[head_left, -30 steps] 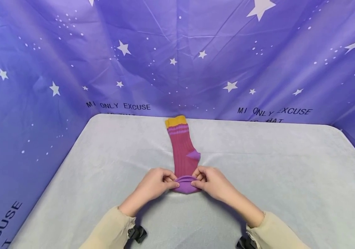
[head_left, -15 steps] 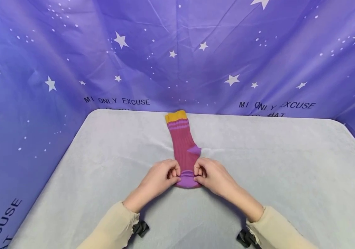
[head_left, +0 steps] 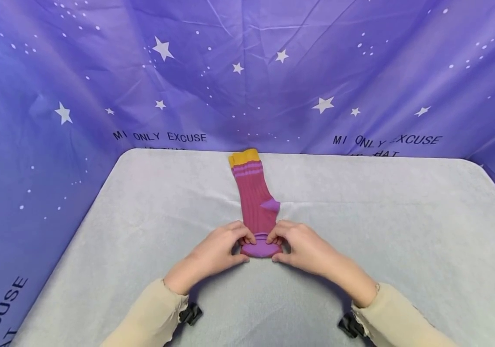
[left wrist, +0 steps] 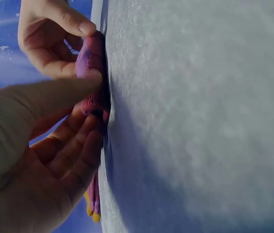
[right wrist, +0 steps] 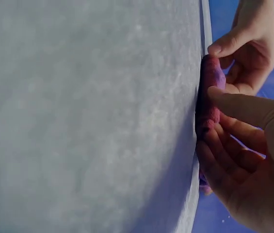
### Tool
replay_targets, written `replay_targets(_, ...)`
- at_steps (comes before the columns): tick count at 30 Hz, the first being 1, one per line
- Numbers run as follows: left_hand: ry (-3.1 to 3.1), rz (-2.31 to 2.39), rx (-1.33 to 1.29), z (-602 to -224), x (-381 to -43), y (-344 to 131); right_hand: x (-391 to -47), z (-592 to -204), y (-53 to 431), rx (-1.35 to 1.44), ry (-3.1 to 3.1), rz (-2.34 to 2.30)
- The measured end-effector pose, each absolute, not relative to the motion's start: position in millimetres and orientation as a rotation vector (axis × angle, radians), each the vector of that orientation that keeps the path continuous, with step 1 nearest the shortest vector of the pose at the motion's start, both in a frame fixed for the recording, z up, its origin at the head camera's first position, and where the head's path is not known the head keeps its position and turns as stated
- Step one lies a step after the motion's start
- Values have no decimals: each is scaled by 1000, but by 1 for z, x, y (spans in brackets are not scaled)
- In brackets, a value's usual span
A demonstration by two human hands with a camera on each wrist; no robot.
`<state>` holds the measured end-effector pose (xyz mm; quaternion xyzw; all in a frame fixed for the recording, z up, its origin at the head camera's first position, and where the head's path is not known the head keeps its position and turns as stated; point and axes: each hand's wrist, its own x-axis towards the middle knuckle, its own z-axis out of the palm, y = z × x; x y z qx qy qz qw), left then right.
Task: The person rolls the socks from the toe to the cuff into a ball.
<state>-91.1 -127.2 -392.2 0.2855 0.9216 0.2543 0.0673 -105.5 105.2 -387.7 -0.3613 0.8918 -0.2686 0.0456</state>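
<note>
A maroon sock (head_left: pixel 256 202) with a mustard cuff, purple stripes and a purple heel lies lengthwise on the table, cuff pointing away. Its near end is turned over into a thick fold (head_left: pixel 260 247) with a purple patch on top. My left hand (head_left: pixel 219 248) holds the left end of this fold, fingers over the top and thumb at the near edge. At the right end, my right hand (head_left: pixel 305 246) grips it in the same way. The left wrist view shows the rolled end (left wrist: pixel 94 63) between thumbs and fingers, low against the cloth.
Pale grey cloth covers the table (head_left: pixel 381 231). A purple-blue curtain (head_left: pixel 247 72) with stars and lettering hangs behind it and along its sides. Black wrist-camera mounts (head_left: pixel 191 314) sit below both beige sleeves.
Both thumbs have moved from the top of the purple fold down to its near edge, while the fingers now lie over it. The fold looks flatter, with maroon showing at its ends.
</note>
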Motion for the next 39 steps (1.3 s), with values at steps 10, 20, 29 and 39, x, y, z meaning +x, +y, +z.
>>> replay_targets(10,2806,797,831,-395,-97,-128,-107,-393,100,-1115,2773,-769)
replay_targets(20,2691,1128,492,-399,-103,-130,-113,-401,106,-925,2716,-1046)
replay_targets(29,2567,1278,212,-401,-113,-135,-124,-402,109,-548,2461,-1341)
replay_targets(39,2651,1113,174,-386,-122,-125,-136,-392,103,-584,2620,-1178)
